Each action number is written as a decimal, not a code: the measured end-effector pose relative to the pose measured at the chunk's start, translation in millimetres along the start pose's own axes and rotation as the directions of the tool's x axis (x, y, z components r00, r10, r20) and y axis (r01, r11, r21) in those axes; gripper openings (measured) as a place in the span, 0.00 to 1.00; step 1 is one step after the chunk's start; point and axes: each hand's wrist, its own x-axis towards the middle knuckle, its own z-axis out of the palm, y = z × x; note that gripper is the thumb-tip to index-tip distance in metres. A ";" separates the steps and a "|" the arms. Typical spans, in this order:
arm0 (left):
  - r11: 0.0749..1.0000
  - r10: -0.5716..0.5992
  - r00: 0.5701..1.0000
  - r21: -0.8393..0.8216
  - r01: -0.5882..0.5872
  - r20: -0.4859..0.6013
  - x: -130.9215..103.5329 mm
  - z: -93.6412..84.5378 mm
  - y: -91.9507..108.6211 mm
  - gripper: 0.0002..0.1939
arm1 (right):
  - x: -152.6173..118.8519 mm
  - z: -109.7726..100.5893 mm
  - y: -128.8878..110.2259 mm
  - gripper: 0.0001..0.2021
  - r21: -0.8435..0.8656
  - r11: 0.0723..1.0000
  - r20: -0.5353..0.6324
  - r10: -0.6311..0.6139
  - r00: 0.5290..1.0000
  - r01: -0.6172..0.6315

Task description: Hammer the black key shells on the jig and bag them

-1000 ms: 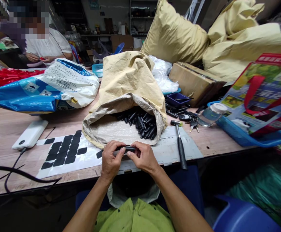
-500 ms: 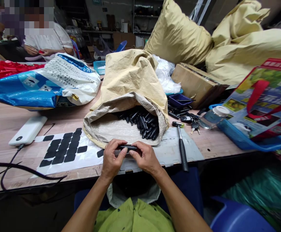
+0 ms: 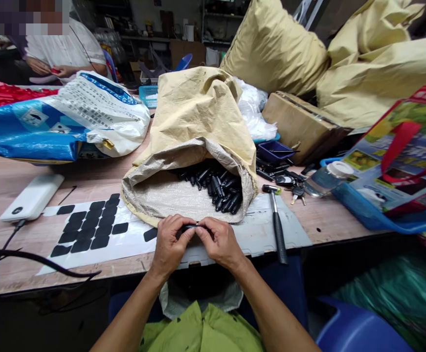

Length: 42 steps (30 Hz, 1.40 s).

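Between my left hand [image 3: 171,244] and my right hand [image 3: 220,240] is a slim black pen-like tube [image 3: 188,227], mostly covered by my fingers. Thumbs and fingertips of both hands pinch it, and the hands almost meet. Just beyond them a tan woven sack [image 3: 198,112] lies with its mouth facing me. Inside its mouth is a heap of similar black tubes [image 3: 227,193]. A grey board [image 3: 289,227] lies under the sack's front edge and my hands. To the right, a small hammer [image 3: 278,227] with a black handle rests partly on that board.
On the left are a sheet of black stickers [image 3: 88,227], a white power bank [image 3: 33,198] with its cable, and a blue-white sack [image 3: 99,117]. Keys [image 3: 298,193], a jar [image 3: 326,180] and a blue basket [image 3: 389,217] stand right. A co-worker [image 3: 64,49] sits far left.
My hands have closed in on each other, the right one moving slightly left, so less of the black tube shows. The view has shifted a little.
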 end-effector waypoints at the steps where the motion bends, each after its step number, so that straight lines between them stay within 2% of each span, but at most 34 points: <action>1: 1.000 -0.001 1.000 0.012 0.001 0.004 -0.2 0.4 0.2 0.07 | 0.0 0.4 1.0 0.09 -0.011 1.000 -0.001 -0.006 1.000 0.006; 7: 0.999 -0.004 0.999 0.033 0.003 0.032 1.7 2.9 0.8 0.07 | 0.9 1.2 3.4 0.12 -0.075 0.997 -0.020 -0.020 1.000 0.019; 15: 0.999 -0.024 1.000 -0.035 0.025 0.007 3.8 2.1 -1.8 0.08 | 2.4 -2.2 0.3 0.13 0.065 0.996 -0.029 0.055 0.998 -0.053; 25: 0.998 -0.032 0.999 -0.052 0.031 -0.019 2.4 1.7 -4.3 0.12 | -0.8 -1.5 -0.2 0.05 0.040 0.998 -0.017 0.049 0.999 -0.048; 35: 1.000 -0.007 0.999 -0.027 0.006 -0.036 0.8 2.3 -5.1 0.11 | -2.1 1.4 -2.4 0.09 -0.007 1.000 -0.027 -0.007 1.000 0.006; 42: 0.999 -0.002 1.000 0.049 0.002 0.018 -0.2 2.2 -3.2 0.12 | -2.2 4.3 1.8 0.10 -0.077 0.995 -0.034 -0.071 0.997 0.068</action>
